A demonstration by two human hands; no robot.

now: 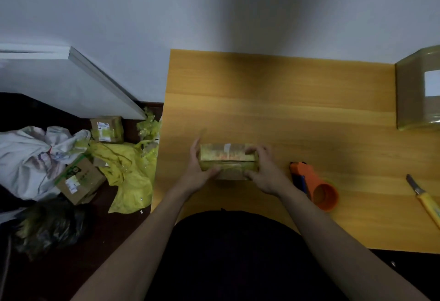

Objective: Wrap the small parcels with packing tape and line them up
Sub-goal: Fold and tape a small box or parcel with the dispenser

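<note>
While both hands grip parcel (228,161), tape dispenser (314,187) just right, table (285,100) beyond.

Bare table (273,100) lies open at my 12 o'clock; tape dispenser (314,187) and knife (423,199) obstruct 3 o'clock; wrapped box (415,91) blocks 2 o'clock.

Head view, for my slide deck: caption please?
Both hands hold a taped parcel on the wooden table beside an orange tape dispenser.
</note>
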